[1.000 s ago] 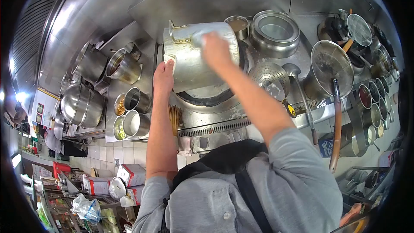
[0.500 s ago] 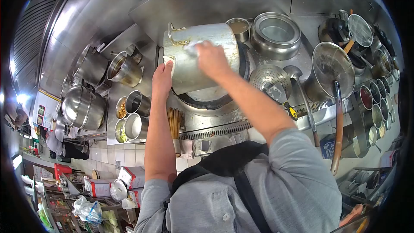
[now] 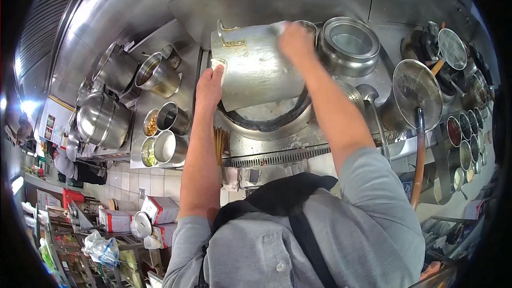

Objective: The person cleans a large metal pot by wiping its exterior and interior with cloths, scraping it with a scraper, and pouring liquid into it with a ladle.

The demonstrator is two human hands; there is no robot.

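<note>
A large, stained aluminium stockpot point(image 3: 256, 69) is tipped on its side over the round stove burner point(image 3: 266, 124). My left hand point(image 3: 209, 88) grips its left rim, with a folded white cloth point(image 3: 218, 63) between thumb and metal. At the upper right of the pot's wall, my right hand point(image 3: 296, 42) is closed on a whitish cloth point(image 3: 278, 27) pressed to the surface; motion smears both. A riveted handle point(image 3: 230, 34) sticks out near the pot's left end. The right forearm covers part of a perforated ladle point(image 3: 349, 93).
Right of the pot stands a wide steel pot point(image 3: 349, 48) of liquid. A ladle point(image 3: 368, 93) and a large strainer point(image 3: 417, 88) lie further right. Steel containers point(image 3: 173, 146) and bamboo sticks point(image 3: 221, 144) are at the left. A person point(image 3: 80, 168) stands far left.
My right hand has slid with its cloth up and right along the pot's wall, towards the base end. My left hand keeps its hold on the rim. The view has shifted slightly.
</note>
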